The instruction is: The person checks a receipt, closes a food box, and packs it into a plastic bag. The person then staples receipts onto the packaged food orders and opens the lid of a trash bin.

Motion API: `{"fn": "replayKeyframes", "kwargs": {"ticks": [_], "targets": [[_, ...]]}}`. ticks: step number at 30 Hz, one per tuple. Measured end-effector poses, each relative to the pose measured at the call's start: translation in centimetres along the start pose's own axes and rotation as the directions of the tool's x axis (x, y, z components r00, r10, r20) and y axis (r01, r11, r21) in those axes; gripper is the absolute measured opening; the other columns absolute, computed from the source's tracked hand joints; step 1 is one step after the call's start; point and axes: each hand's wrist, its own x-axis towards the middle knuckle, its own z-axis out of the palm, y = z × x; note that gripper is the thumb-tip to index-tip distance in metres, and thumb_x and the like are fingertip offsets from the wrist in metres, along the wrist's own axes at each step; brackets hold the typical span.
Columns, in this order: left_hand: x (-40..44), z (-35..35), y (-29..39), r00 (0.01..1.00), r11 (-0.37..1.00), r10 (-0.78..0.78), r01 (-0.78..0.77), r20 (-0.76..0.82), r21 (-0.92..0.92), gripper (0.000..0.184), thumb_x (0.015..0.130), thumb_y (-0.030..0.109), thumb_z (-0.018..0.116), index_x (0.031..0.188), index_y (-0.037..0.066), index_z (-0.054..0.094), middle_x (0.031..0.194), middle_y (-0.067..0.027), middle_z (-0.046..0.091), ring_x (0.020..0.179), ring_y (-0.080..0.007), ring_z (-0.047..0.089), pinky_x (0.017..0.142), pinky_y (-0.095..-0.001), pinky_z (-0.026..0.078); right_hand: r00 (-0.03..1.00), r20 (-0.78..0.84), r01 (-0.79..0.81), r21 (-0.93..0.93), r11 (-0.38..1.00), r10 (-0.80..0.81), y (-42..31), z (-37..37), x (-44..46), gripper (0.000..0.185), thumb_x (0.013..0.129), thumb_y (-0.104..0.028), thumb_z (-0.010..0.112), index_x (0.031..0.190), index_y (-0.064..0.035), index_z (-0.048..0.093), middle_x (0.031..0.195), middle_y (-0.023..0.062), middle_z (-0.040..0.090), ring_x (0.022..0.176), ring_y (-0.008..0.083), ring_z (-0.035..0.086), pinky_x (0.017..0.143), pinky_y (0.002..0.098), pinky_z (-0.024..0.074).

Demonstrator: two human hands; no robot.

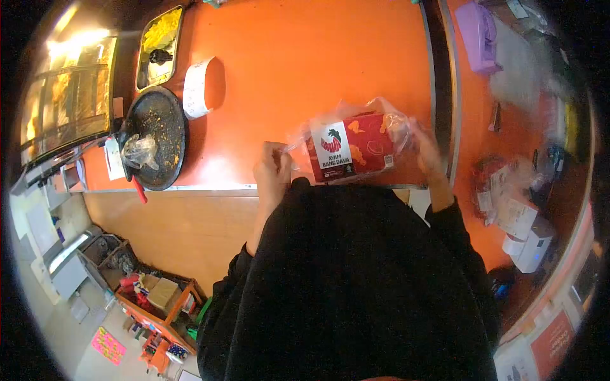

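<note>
Red printed cardboard box (363, 152) in clear plastic bag (399, 131); left hand (272, 170) and right hand (429, 152) pinch opposite sides.

The bag (398, 127) is glossy plastic, the box (365, 143) cardboard

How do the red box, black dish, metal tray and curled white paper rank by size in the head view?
1. Red box and black dish: too alike to rank
2. Metal tray
3. Curled white paper
</note>
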Motion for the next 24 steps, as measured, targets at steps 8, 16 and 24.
{"fn": "replayKeyframes", "kwargs": {"ticks": [8, 16, 24], "targets": [[-1.4, -2.3, -0.1, 0.903, 0.664, -0.309, 0.429, 0.298, -0.613, 0.018, 0.086, 0.016, 0.043, 0.081, 0.001, 0.052, 0.066, -0.0037, 0.053, 0.063, -0.0132, 0.053, 0.062, -0.0257, 0.044, 0.996, 0.032, 0.085, -0.056, 0.995, -0.083, 0.3, -2.8, 0.1, 0.018, 0.084, -0.017, 0.049, 0.084, -0.0013, 0.058, 0.071, 0.0012, 0.055, 0.059, 0.0080, 0.049, 0.056, 0.0206, 0.0387], [-0.7, -5.0, 6.6, 0.987, 0.809, 0.072, 0.025, 0.141, -0.587, 0.017, 0.085, 0.012, 0.047, 0.089, 0.000, 0.058, 0.075, -0.0008, 0.049, 0.067, -0.0085, 0.047, 0.064, -0.0215, 0.039, 0.933, 0.171, 0.345, -0.174, 0.922, -0.317, -6.3, -2.9, -1.9, 0.018, 0.082, -0.015, 0.051, 0.073, -0.0016, 0.057, 0.067, 0.0023, 0.056, 0.058, 0.0088, 0.050, 0.057, 0.0211, 0.0386], [2.6, -7.7, 11.2, 0.945, 0.895, 0.238, -0.124, 0.223, -0.429, 0.021, 0.083, 0.011, 0.049, 0.101, 0.003, 0.057, 0.070, 0.0007, 0.046, 0.053, -0.0056, 0.039, 0.051, -0.0178, 0.034, 0.913, 0.160, 0.408, -0.352, 0.842, -0.375, -9.9, -3.4, -3.4, 0.020, 0.081, -0.019, 0.054, 0.084, 0.0006, 0.058, 0.075, 0.0020, 0.058, 0.068, 0.0088, 0.052, 0.064, 0.0215, 0.0404]]}}
